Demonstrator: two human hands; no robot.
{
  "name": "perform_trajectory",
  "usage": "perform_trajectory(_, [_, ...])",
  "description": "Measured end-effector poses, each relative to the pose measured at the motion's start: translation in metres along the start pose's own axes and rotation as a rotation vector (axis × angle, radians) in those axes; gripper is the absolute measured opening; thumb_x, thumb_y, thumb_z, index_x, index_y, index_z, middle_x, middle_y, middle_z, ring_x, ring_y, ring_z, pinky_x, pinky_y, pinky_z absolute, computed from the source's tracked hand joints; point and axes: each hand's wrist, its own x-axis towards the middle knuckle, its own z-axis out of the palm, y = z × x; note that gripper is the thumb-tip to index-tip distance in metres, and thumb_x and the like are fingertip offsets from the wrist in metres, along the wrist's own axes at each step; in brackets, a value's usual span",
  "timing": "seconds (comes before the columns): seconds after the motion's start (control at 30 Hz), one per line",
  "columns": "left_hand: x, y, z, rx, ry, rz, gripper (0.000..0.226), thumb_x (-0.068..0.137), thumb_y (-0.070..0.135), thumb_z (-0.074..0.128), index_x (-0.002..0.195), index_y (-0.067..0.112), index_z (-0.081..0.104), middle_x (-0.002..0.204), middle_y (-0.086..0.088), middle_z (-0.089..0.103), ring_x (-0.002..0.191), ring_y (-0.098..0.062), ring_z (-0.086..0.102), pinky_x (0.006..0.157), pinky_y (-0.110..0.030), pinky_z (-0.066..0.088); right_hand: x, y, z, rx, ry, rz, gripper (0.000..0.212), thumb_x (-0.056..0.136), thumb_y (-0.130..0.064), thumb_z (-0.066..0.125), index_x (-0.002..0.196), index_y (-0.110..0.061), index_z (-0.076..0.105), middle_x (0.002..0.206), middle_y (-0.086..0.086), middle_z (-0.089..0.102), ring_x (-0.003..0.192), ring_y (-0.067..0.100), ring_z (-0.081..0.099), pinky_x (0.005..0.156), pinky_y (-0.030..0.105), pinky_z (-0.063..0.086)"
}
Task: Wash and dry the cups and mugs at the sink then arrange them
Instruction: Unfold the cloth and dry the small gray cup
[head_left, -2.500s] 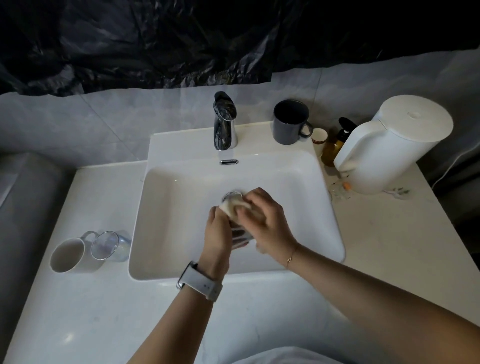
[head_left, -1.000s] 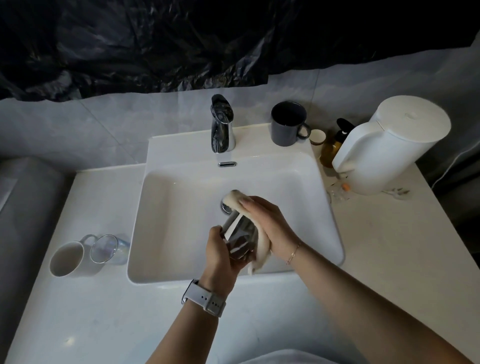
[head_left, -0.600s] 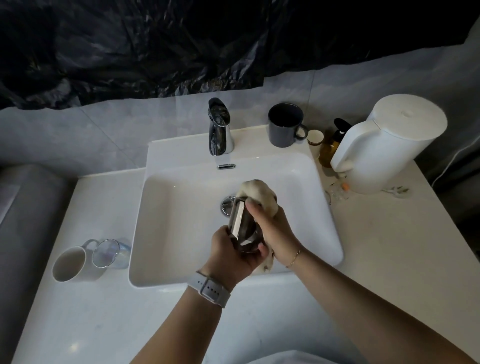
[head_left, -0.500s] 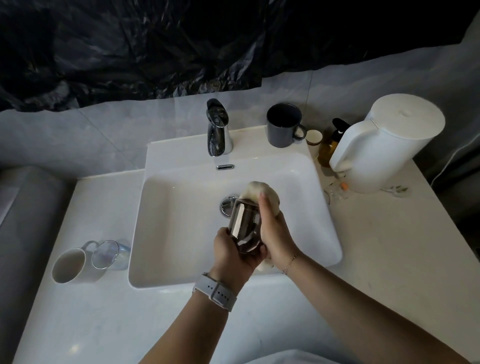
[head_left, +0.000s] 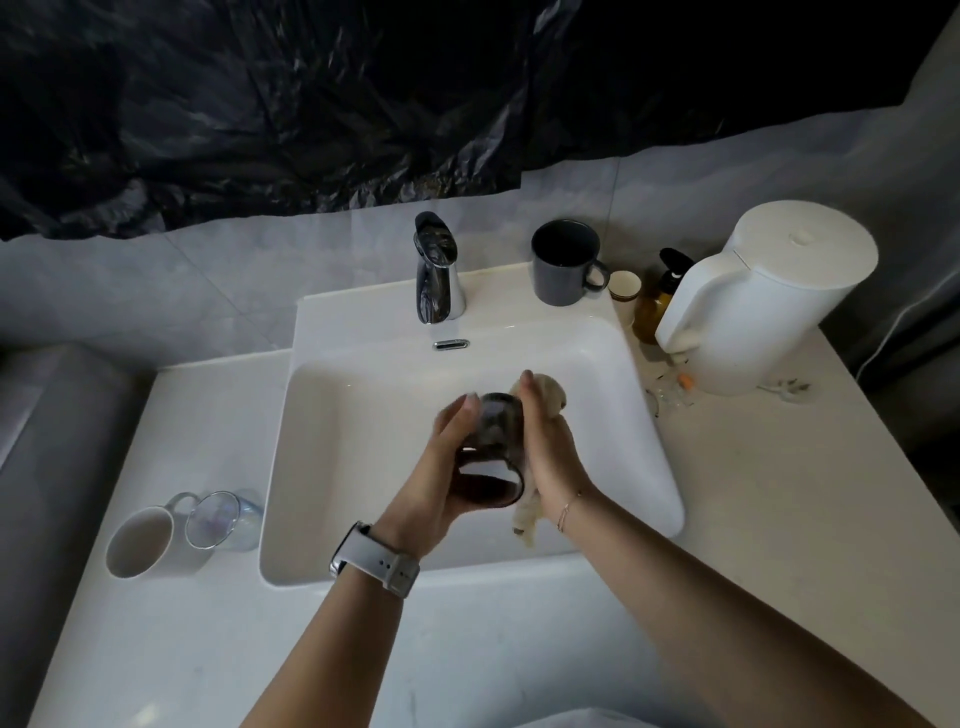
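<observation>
left wrist: white-strapped watch (head_left: 375, 560) over the near sink rim.
left hand (head_left: 441, 467): fingers curled round the dark cup, grasping it from the left, thumb tip up at the far end.
dark cup (head_left: 491, 449): held above the basin, tipped on its side, open mouth facing near, base pointing far.
right hand (head_left: 545, 441): palm against the cup's right side, fingers wrapped on the cloth and pressing it to the cup; thin bracelet at the wrist.
cloth (head_left: 540, 410): beige, bunched past the cup's far end, a tail hanging down near the right wrist.
sink (head_left: 363, 415): white rectangular basin, set in a white counter (head_left: 727, 493).
white mug (head_left: 140, 540): on the counter left of the sink, mouth tilted toward camera.
glass cup (head_left: 221, 519): clear, just right of the white mug, touching or nearly so, cannot tell which.
kettle (head_left: 763, 296): white, on the counter right of the sink, far side; small debris on the counter at its base.
faucet (head_left: 436, 270): chrome, far centre of the sink ledge.
grey mug (head_left: 566, 262): upright on the far ledge, right of the faucet, handle to the right.
paper cup (head_left: 625, 286) and amber pump bottle (head_left: 657, 301): between the grey mug and the kettle.
backdrop: black plastic sheet (head_left: 363, 104) above grey wall tiles.
</observation>
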Motion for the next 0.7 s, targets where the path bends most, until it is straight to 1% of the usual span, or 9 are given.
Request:
perform_trajectory(0.13, [-0.002,0.002,-0.009,-0.303,-0.135,-0.217,0.042,0.088,0.035,0.062,0.123,0.011,0.063,0.110,-0.014,0.069,0.095,-0.028,0.069,0.081,-0.043,0.057,0.000,-0.002,-0.001,-0.041,-0.044,0.003,0.070,0.090,-0.071,0.026,0.095,-0.014,0.066,0.089,0.010,0.071,0.091,0.020,0.067,0.087,0.036,0.053])
perform_trajectory(0.2, [0.000,-0.002,-0.013,-0.554,-0.143,-0.285,0.046,0.084,0.030,0.065,0.127,0.013,0.061,0.116,-0.015,0.067,0.095,-0.033,0.069,0.084,-0.041,0.058,0.003,-0.008,-0.006,-0.008,0.015,-0.031,0.048,0.100,-0.047,0.027,0.092,-0.015,0.061,0.086,0.002,0.063,0.087,0.016,0.059,0.073,0.024,0.049])
perform_trajectory(0.27, [0.005,-0.006,-0.016,-0.713,-0.109,-0.304,0.055,0.084,0.023,0.065,0.138,0.015,0.055,0.128,-0.013,0.061,0.103,-0.037,0.066,0.086,-0.041,0.058,0.010,-0.013,-0.015,0.000,0.104,-0.070,0.026,0.098,-0.021,0.032,0.086,-0.014,0.055,0.080,0.002,0.055,0.075,0.016,0.052,0.054,0.018,0.042])
perform_trajectory(0.3, [0.007,-0.008,-0.016,-0.755,-0.081,-0.306,0.055,0.087,0.021,0.063,0.141,0.013,0.053,0.133,-0.012,0.058,0.107,-0.038,0.065,0.086,-0.043,0.058,0.013,-0.014,-0.021,0.023,0.145,-0.094,0.021,0.094,-0.013,0.034,0.083,-0.015,0.052,0.077,0.002,0.051,0.070,0.017,0.049,0.052,0.019,0.041])
perform_trajectory(0.4, [0.012,-0.016,-0.012,-0.860,-0.006,-0.335,0.047,0.090,0.022,0.063,0.128,-0.003,0.059,0.122,-0.021,0.065,0.102,-0.041,0.066,0.088,-0.046,0.058,0.016,-0.011,-0.033,0.275,0.175,-0.146,0.020,0.092,-0.005,0.036,0.091,-0.018,0.051,0.082,0.000,0.052,0.079,0.018,0.050,0.073,0.031,0.045])
perform_trajectory(0.5, [0.010,-0.020,-0.008,-0.956,0.026,-0.380,0.045,0.085,0.023,0.069,0.115,-0.010,0.059,0.106,-0.029,0.068,0.088,-0.044,0.069,0.082,-0.048,0.057,0.010,-0.019,-0.040,0.621,0.003,-0.225,0.022,0.095,-0.003,0.034,0.094,-0.018,0.050,0.083,-0.001,0.054,0.076,0.012,0.052,0.068,0.025,0.048])
perform_trajectory(0.57, [0.013,-0.021,-0.006,-0.953,0.032,-0.404,0.046,0.082,0.024,0.074,0.112,-0.007,0.058,0.107,-0.027,0.068,0.090,-0.043,0.070,0.078,-0.050,0.059,0.004,-0.030,-0.038,0.717,-0.179,-0.262,0.022,0.091,0.003,0.038,0.091,-0.014,0.052,0.082,0.001,0.058,0.081,0.015,0.061,0.066,0.023,0.053])
perform_trajectory(0.63, [0.015,-0.022,-0.004,-0.957,0.038,-0.411,0.047,0.077,0.023,0.077,0.111,-0.004,0.059,0.115,-0.025,0.066,0.102,-0.042,0.067,0.076,-0.055,0.059,-0.003,-0.033,-0.027,0.721,-0.306,-0.286,0.025,0.081,0.007,0.052,0.104,-0.002,0.053,0.095,0.011,0.063,0.099,0.024,0.068,0.081,0.032,0.056])
perform_trajectory(0.7, [0.016,-0.021,0.000,-0.994,0.037,-0.408,0.049,0.079,0.024,0.078,0.115,-0.003,0.059,0.118,-0.027,0.065,0.101,-0.046,0.066,0.065,-0.059,0.059,-0.007,-0.025,-0.014,0.685,-0.271,-0.289,0.045,0.075,0.005,0.060,0.118,0.002,0.048,0.108,0.019,0.061,0.110,0.031,0.064,0.092,0.044,0.052])
